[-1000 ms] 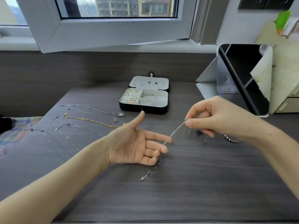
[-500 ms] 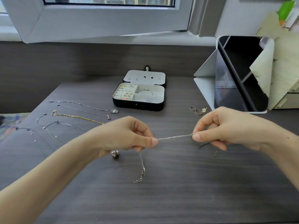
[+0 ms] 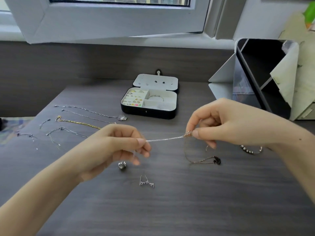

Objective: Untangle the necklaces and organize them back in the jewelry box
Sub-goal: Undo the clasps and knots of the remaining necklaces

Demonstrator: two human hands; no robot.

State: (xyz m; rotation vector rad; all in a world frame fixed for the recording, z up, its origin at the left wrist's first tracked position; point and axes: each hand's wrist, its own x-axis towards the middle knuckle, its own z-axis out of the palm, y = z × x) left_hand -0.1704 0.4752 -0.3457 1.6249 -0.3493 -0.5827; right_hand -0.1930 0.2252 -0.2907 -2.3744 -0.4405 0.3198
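The silver chain [image 3: 164,138] stretches nearly level above the desk [image 3: 187,210] between both hands. The left hand [image 3: 117,147] pinches it on the left, and the fingers [image 3: 198,133] of the right hand [image 3: 225,126] pinch the small knot [image 3: 188,133] at its right end, so the tangle sits in the right-hand grip. A rose-gold chain [image 3: 202,162] loops from that knot down to the desk; the open jewelry box [image 3: 148,114] stands well beyond.

1. A dark table [image 3: 170,210] with wood grain fills the lower half of the frame.
2. Behind it, a dark wooden panel [image 3: 85,62] runs across the middle.
3. At the top is a white window [image 3: 110,19], and daylight comes through it.
4. At the right edge stands a white and black organizer [image 3: 252,68] before a pale wall [image 3: 265,17].
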